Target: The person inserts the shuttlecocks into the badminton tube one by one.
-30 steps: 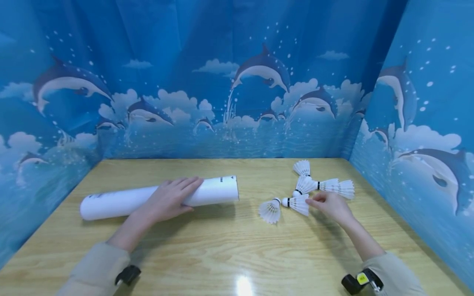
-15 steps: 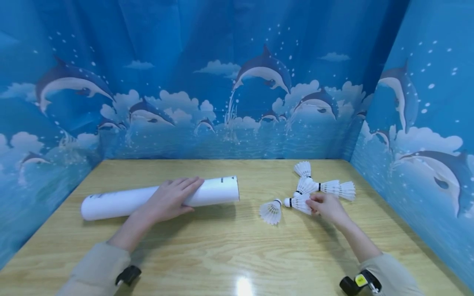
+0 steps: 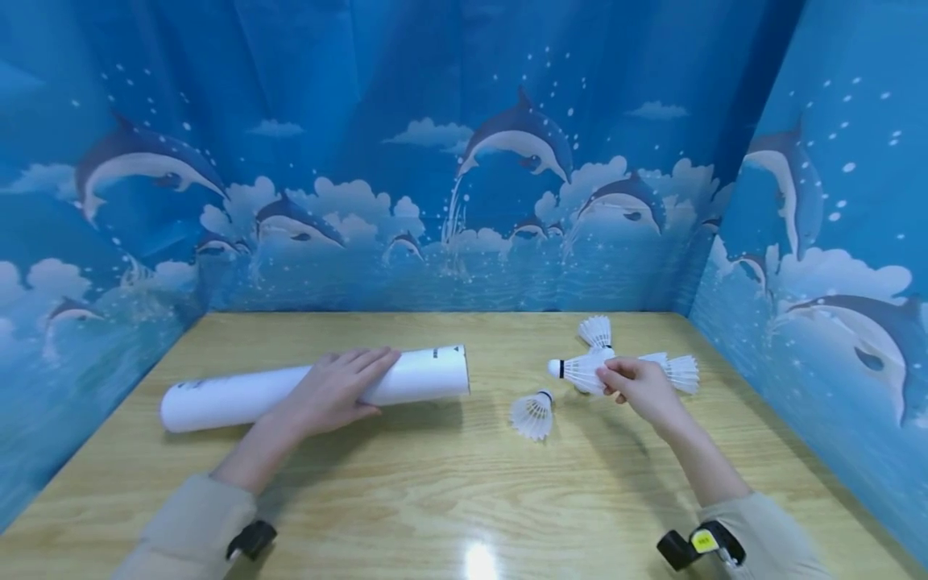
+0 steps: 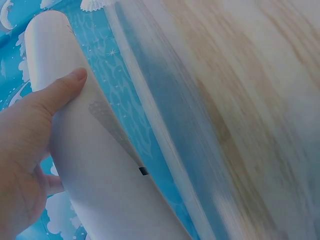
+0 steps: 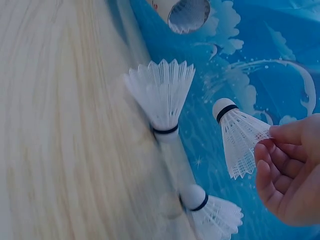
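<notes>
My left hand grips a long white shuttlecock tube lying across the left of the table; its thumb and fingers bend round the tube's sides in the left wrist view. The tube's mouth faces right and is uncovered. Between thumb and fingertips, my right hand pinches a white shuttlecock by its skirt edge, black-banded cork toward the left. A lone shuttlecock rests on the table between the held one and the tube, cork pointing away from me. The held shuttlecock partly covers another one behind it.
More shuttlecocks lie at the back right: one skirt near the far edge, and overlapping skirts beyond my right hand. The wooden table meets a blue dolphin-print curtain at the back and right.
My right hand has picked up the shuttlecock by its skirt and raised it from beside the lone one, up and slightly away from me. The left hand and tube stay put.
</notes>
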